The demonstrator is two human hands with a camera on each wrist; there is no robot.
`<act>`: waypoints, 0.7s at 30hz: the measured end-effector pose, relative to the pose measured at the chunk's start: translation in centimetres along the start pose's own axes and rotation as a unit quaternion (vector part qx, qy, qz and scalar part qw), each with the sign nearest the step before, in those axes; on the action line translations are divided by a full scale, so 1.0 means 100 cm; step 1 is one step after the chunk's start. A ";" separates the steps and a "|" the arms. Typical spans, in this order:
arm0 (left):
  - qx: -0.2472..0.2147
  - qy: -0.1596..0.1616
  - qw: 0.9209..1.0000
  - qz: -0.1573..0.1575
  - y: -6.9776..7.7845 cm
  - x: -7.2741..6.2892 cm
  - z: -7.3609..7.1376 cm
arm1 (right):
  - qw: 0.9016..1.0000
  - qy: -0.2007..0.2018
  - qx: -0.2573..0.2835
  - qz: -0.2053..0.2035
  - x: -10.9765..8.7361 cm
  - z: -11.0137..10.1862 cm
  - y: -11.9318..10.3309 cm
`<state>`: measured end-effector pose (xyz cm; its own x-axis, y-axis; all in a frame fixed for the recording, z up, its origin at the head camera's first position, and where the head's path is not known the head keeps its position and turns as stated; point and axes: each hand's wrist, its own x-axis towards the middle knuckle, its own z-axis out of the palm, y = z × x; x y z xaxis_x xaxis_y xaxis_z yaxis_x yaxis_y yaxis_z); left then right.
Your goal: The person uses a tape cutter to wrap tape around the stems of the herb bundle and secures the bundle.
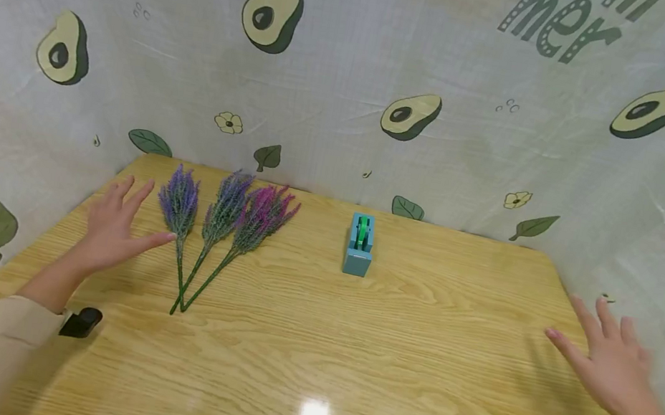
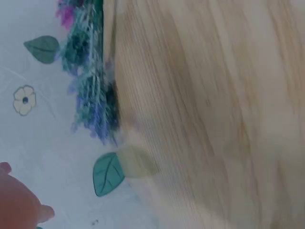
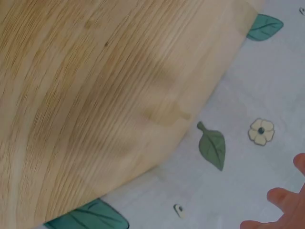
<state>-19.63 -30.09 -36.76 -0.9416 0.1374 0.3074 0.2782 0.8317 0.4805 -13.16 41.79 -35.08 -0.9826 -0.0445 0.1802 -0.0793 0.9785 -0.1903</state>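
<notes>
My left hand (image 1: 113,231) hovers at the table's left side with its fingers spread, holding nothing. Just right of it lie three artificial lavender sprigs: a violet one (image 1: 179,201), a paler purple one (image 1: 225,209) and a magenta one (image 1: 262,218), their green stems meeting toward the front. In the left wrist view, lavender flowers (image 2: 95,86) show near part of the left hand (image 2: 19,202). A blue tape dispenser (image 1: 360,244) with a green roll stands at the back middle. My right hand (image 1: 611,360) is held up at the right edge, fingers apart, with nothing in it.
The wooden table (image 1: 412,365) meets a pale curtain (image 1: 344,50) printed with avocados and leaves along its back and sides. Dark wrist devices show below both sleeves, one at the left cuff (image 1: 82,322) and another at the right.
</notes>
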 end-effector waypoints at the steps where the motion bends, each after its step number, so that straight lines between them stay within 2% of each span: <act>1: -0.017 0.004 1.000 0.004 0.003 0.001 0.001 | 1.000 0.004 0.006 -0.006 0.000 0.001 -0.002; 4: -0.076 0.003 0.997 0.005 0.013 0.004 0.004 | 0.999 0.018 0.028 -0.019 0.001 0.006 -0.010; 8: -0.125 -0.013 0.992 -0.012 0.026 0.006 0.011 | 0.996 0.029 0.077 -0.039 0.002 0.011 -0.019; 12: -0.147 -0.019 0.989 -0.017 0.035 0.008 0.020 | 0.991 0.034 0.113 -0.055 0.004 0.017 -0.027; 21: -0.186 -0.009 0.982 -0.007 0.049 0.015 0.038 | 0.985 0.038 0.152 -0.075 0.007 0.022 -0.045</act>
<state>-20.40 -23.75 -37.01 -0.9481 0.1398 0.2854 0.3121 0.5791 0.7531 -13.90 36.93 -36.19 -0.9414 -0.1572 0.2984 -0.2805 0.8561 -0.4341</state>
